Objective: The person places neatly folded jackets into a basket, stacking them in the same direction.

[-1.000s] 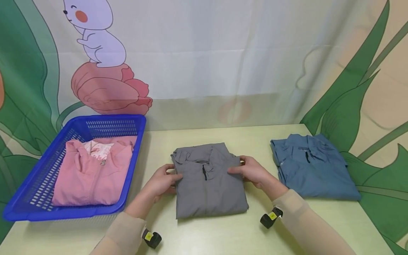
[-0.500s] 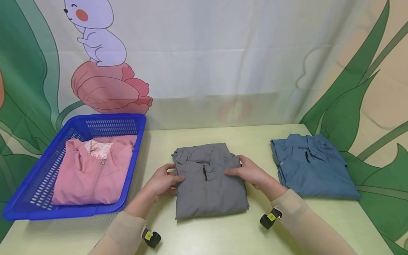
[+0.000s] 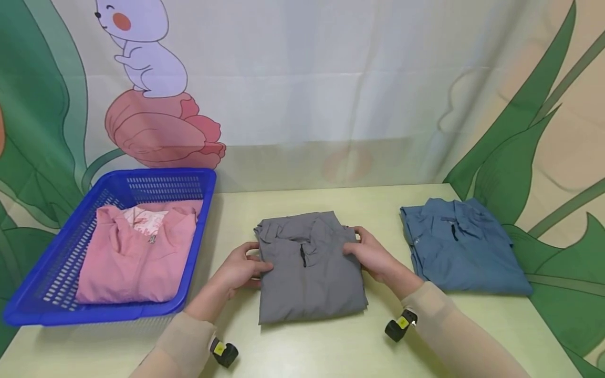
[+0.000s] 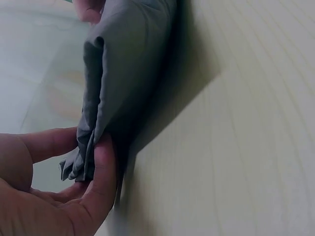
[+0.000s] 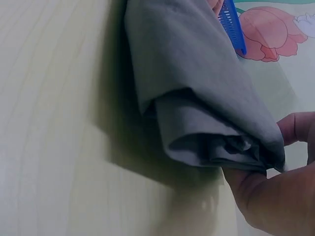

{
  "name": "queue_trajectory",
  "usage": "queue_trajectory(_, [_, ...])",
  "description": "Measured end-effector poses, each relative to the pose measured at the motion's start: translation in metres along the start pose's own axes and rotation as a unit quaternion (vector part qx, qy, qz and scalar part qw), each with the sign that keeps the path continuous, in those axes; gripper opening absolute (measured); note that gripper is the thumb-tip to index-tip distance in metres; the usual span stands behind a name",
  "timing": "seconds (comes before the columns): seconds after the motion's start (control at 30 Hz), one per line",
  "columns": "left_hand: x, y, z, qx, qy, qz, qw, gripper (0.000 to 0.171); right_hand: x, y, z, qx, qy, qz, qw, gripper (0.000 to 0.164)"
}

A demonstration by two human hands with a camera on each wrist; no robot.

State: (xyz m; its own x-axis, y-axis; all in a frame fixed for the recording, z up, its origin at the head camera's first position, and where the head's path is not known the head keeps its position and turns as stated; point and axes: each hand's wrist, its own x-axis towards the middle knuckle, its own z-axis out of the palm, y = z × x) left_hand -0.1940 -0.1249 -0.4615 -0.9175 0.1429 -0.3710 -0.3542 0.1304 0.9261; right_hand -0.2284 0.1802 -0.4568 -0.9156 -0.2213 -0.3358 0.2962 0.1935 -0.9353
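Observation:
A folded grey jacket [image 3: 312,283] with a collar and a short black zipper pull lies in the middle of the table. My left hand [image 3: 241,269] pinches its left edge, thumb on top and fingers beneath. On the opposite edge my right hand [image 3: 375,254] pinches it in the same way, near the collar. The left wrist view shows the layered edge of the grey jacket [image 4: 130,59] between thumb and fingers. In the right wrist view, rolled layers of the grey jacket [image 5: 197,73] show above the fingers of the right hand [image 5: 280,191], with a shadow below on the table.
At the left stands a blue plastic basket [image 3: 199,262] holding a folded pink jacket [image 3: 137,268]. A folded blue jacket [image 3: 472,262] lies on the right side of the pale table [image 3: 321,352]. Behind the table hangs a printed curtain [image 3: 302,94].
The right thumb has shifted slightly on the grey jacket, first inward, then back toward its right edge. Both hands keep their hold, and the jacket stays almost in place.

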Motion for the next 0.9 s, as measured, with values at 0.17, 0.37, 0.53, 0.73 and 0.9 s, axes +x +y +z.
queue_trajectory(0.17, [0.002, -0.002, 0.0, 0.004, 0.008, -0.005, 0.9999, 0.073, 0.0, 0.004, -0.002, 0.033, 0.009, 0.012, 0.999, 0.077])
queue_trajectory(0.37, [0.004, -0.003, -0.001, -0.003, 0.008, -0.006, 0.9999, 0.069, 0.0, 0.005, -0.007, 0.058, -0.011, 0.015, 0.998, 0.08])
queue_trajectory(0.53, [0.004, -0.001, -0.002, -0.016, 0.002, 0.002, 0.9999, 0.069, -0.002, 0.001, -0.011, 0.055, -0.023, 0.009, 0.998, 0.081])
queue_trajectory(0.73, [0.004, -0.001, -0.002, -0.022, 0.001, 0.011, 0.9997, 0.071, -0.004, -0.006, -0.015, 0.045, -0.032, 0.007, 0.998, 0.081])
queue_trajectory(0.9, [0.004, 0.002, -0.001, -0.021, 0.001, 0.013, 0.9997, 0.07, -0.008, -0.009, -0.02, 0.044, -0.044, 0.002, 0.998, 0.079])
